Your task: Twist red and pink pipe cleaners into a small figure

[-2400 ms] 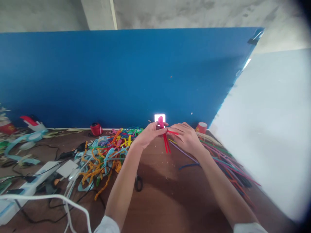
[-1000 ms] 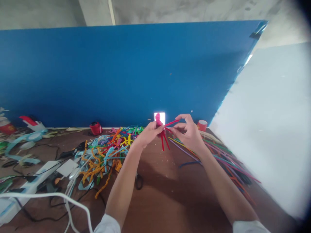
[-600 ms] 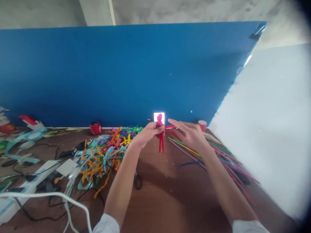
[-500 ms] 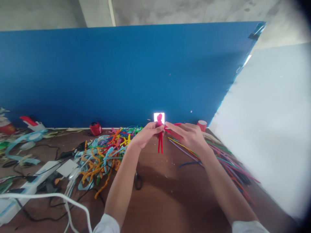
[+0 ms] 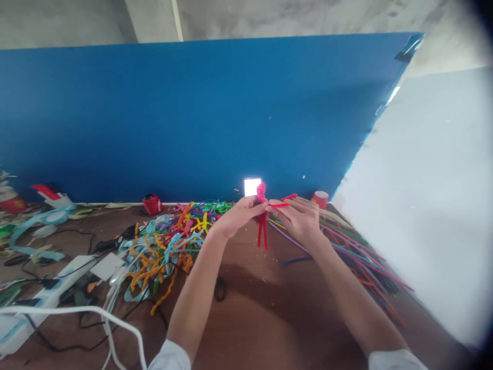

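A small pipe-cleaner figure (image 5: 262, 226) with a pink coiled head and two red legs hangs upright above the brown table (image 5: 269, 308). My left hand (image 5: 241, 216) pinches it at the body, just under the head. My right hand (image 5: 298, 218) is closed on a red pipe-cleaner strand (image 5: 283, 201) that sticks out sideways from the figure. Both hands meet at the middle of the view, near the blue partition (image 5: 192, 118).
A tangled heap of coloured pipe cleaners (image 5: 169, 241) lies to the left, and straight pipe cleaners (image 5: 354, 257) to the right. Black scissors (image 5: 219, 289) rest under my left forearm. A power strip (image 5: 46, 293), white cables, a red cup (image 5: 320, 198) and a lit phone screen (image 5: 251, 185) are around.
The figure has shifted slightly right and its legs hang straight down. My right hand opened briefly, then closed again on the red strand and pulled it across the body.
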The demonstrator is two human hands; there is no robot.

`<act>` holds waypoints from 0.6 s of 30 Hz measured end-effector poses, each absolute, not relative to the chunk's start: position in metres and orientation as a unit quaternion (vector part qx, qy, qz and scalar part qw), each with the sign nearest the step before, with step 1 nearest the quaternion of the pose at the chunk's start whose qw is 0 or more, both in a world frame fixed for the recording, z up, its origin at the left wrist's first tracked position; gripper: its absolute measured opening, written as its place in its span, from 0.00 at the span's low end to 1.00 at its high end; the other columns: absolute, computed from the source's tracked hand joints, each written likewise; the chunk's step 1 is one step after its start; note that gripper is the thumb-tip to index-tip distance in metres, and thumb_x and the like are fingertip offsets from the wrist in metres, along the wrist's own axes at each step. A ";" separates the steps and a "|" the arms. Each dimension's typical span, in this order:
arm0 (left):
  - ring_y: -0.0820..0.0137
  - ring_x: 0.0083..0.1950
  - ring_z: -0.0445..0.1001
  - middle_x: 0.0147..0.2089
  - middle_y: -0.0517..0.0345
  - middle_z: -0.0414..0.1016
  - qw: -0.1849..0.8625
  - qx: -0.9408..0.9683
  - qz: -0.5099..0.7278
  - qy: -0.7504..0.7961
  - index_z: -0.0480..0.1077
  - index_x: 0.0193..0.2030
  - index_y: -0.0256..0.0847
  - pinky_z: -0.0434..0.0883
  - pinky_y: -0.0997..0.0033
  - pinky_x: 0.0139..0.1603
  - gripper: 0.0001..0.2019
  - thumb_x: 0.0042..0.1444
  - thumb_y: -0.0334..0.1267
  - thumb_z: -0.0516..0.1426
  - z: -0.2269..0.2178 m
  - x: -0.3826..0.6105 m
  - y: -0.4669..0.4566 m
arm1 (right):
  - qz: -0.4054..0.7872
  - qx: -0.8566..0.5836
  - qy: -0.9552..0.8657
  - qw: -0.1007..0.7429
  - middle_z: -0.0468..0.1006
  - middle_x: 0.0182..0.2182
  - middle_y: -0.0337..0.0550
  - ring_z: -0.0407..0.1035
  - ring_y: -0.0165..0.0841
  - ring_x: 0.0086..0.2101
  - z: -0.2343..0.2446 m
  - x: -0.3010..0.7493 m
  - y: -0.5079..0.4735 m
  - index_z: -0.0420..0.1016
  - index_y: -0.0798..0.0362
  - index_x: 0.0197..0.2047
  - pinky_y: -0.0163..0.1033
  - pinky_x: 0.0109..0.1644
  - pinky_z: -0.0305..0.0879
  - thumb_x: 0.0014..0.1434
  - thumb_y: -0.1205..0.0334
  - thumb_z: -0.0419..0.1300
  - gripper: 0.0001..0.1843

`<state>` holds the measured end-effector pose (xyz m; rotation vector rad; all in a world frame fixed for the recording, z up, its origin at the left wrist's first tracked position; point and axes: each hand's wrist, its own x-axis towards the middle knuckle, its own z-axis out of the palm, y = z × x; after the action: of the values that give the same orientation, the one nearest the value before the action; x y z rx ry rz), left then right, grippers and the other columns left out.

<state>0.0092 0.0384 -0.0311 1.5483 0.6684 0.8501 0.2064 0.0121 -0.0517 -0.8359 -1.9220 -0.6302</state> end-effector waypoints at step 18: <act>0.71 0.40 0.71 0.40 0.52 0.75 0.574 0.624 0.437 0.301 0.72 0.44 0.37 0.68 0.70 0.42 0.19 0.59 0.52 0.59 -0.033 0.016 0.043 | -0.161 -0.469 -0.753 0.432 0.73 0.19 0.39 0.63 0.29 0.21 -0.053 0.192 0.014 0.73 0.52 0.28 0.37 0.27 0.48 0.68 0.54 0.53 0.19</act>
<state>0.0160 0.0432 -0.0326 1.4623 0.7049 1.0234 0.1922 0.0138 -0.0528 -1.1697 -1.8772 -0.4011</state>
